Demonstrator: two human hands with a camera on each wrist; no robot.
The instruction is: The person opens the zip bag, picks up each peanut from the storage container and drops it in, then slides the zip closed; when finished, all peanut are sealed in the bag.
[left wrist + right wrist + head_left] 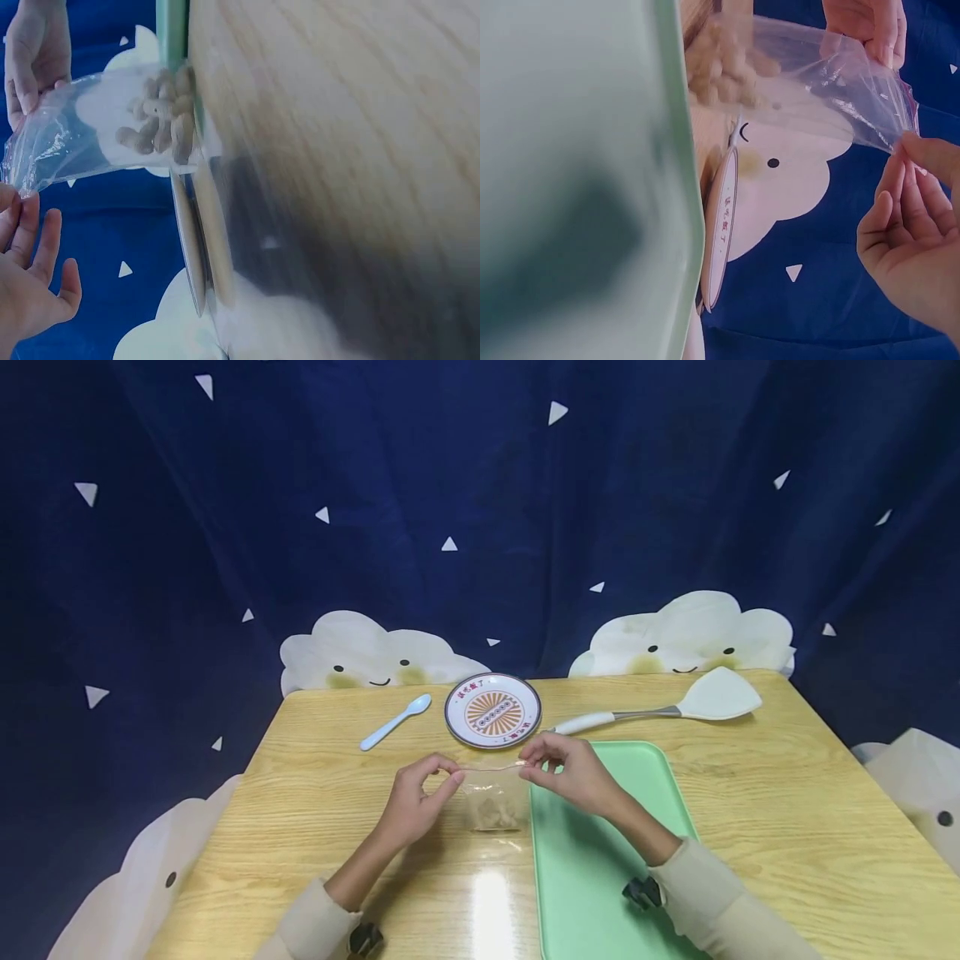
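Note:
A clear plastic bag (480, 793) hangs upright by its top edge between both hands, over the table left of the green tray (592, 877). Peanuts in their shells (165, 112) lie in its bottom. My left hand (420, 797) pinches the top left corner between thumb and forefinger. At the opposite corner my right hand (572, 772) pinches the bag's rim. A reddish line (913, 105) runs along that rim in the right wrist view. Whether the bag's mouth is sealed I cannot tell.
Behind the hands stands a round plate (492, 711) with an orange pattern. A light blue spoon (396, 722) lies to its left. To its right a white spatula (660, 706) lies beyond the tray. A dark blue curtain (480, 485) hangs behind the wooden table (300, 827).

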